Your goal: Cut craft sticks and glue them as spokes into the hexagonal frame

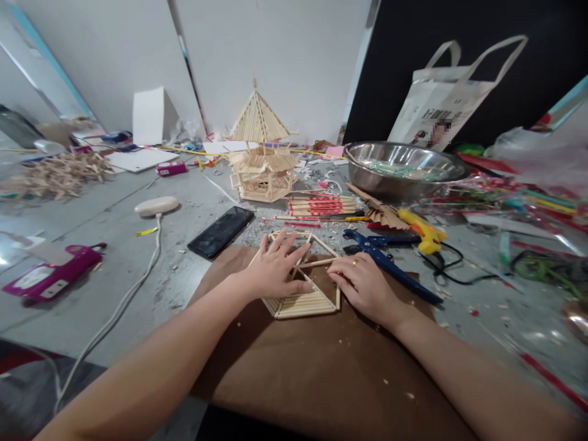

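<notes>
On a brown sheet lies a flat many-sided frame of thin wooden sticks, its near sections filled with sticks side by side. My left hand rests spread over the left part of the frame and hides some of it. At the right edge, my right hand pinches a loose wooden stick that reaches across the frame toward its centre. Blue-handled pliers lie just behind and right of my right hand. A black phone is beyond my left hand.
A stick-built pagoda model stands at the back, with bundled red-marked sticks before it. A steel bowl, yellow glue gun and tote bag are right. A white cable and purple power strip lie left.
</notes>
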{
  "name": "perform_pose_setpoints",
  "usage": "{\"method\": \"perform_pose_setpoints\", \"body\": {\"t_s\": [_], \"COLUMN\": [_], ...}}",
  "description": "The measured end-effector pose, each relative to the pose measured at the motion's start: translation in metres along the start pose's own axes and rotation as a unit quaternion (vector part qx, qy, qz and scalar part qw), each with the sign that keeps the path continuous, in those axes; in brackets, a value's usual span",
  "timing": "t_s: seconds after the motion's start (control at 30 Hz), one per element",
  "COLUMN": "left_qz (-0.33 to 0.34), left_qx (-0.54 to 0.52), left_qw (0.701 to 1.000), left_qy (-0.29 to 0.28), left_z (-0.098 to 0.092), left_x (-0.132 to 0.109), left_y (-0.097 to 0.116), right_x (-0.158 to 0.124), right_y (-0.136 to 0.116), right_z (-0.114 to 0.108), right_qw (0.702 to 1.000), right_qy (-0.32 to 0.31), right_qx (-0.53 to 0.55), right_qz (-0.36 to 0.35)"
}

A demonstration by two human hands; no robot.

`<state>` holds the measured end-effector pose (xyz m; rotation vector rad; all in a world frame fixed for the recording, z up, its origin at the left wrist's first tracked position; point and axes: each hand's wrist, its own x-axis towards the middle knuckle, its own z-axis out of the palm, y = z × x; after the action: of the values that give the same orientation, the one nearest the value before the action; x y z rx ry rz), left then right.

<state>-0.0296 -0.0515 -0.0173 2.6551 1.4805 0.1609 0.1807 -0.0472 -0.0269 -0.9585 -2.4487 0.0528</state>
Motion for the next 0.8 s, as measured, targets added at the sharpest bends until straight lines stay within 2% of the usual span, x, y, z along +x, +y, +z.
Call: {"method": "perform_pose_setpoints", "body": {"t_s": [0.17,0.3,0.4,0.6,0.8], "left_qz": [0.0,-0.006,-0.005,-0.014,-0.102], "left_qx": [0.008,0.014,0.019,0.029,0.043], "left_qw": [1.0,0.999,0.998,0.996,0.984], "left_qy": [0.018,0.041,0.054,0.084,0.141], "left_z": [0.002,0.001,-0.001,-0.004,-0.002], "left_x": [0.0,0.0,0.001,0.001,0.004], "left_y": [0.002,0.003,0.002,0.0,-0.015], "right_x": [0.001,0.0,-0.002,0.0,0.015], "right_y": [0.0,0.0,0.002,0.01,0.023], "right_z": [-0.004,-0.003,-0.001,-0.006,-0.027], "right_qw": [0.999,0.995,0.996,0.994,0.981], "right_qy": [0.001,0.009,0.014,0.059,-0.021], "right_qx": [-0.042,-0.098,-0.092,-0.046,-0.121], "right_qz": [0.029,0.014,0.007,0.082,0.147]}}
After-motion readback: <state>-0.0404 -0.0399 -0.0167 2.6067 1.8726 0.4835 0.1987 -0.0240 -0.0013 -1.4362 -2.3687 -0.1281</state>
